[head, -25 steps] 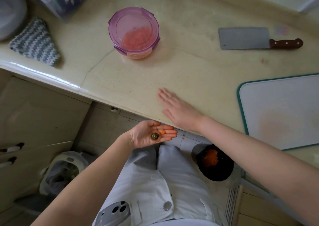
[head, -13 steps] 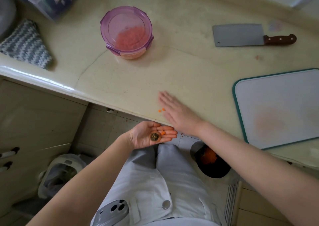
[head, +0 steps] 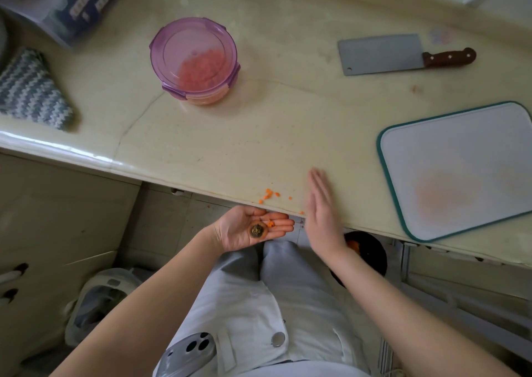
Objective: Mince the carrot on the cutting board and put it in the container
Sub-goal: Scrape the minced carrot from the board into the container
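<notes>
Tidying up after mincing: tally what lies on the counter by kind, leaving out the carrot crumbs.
Lidded purple container: 1
Cleaver: 1
Cutting board: 1
Knitted cloth: 1
Box, partly out of frame: 1
Total: 5

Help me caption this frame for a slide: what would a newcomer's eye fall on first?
The purple-lidded container of minced carrot, at the back left of the counter, draws the eye first, with the cleaver lying flat to its right. At the front edge, loose carrot bits lie beside the open right hand, while the left hand, palm up just below the edge, cradles a carrot stub.
</notes>
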Demonstrator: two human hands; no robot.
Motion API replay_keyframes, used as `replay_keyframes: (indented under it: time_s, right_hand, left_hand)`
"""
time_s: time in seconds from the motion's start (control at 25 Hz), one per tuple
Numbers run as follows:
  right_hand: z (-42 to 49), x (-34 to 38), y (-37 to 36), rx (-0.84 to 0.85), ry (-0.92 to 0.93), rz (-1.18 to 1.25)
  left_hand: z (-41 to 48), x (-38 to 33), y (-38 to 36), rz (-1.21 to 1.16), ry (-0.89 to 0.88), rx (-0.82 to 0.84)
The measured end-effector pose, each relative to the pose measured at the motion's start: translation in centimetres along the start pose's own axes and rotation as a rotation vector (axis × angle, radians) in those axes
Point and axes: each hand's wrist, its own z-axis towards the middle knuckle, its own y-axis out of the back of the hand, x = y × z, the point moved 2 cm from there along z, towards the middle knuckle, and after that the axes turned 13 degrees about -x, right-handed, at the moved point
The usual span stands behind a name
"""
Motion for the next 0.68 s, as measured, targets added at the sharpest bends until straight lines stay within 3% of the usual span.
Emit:
replay_keyframes:
  time_s: [0.28, 0.68]
  right_hand:
    - [-0.4, 5.4, -5.4, 0.118, 0.212, 0.019]
    - [-2.3, 3.9, -3.6, 0.415, 0.473, 0.116]
  left_hand:
    - [-0.1, -0.6, 0.5, 0.147, -0.108, -0.089]
    - [-0.6, -0.6, 0.4, 0.222, -0.21, -0.098]
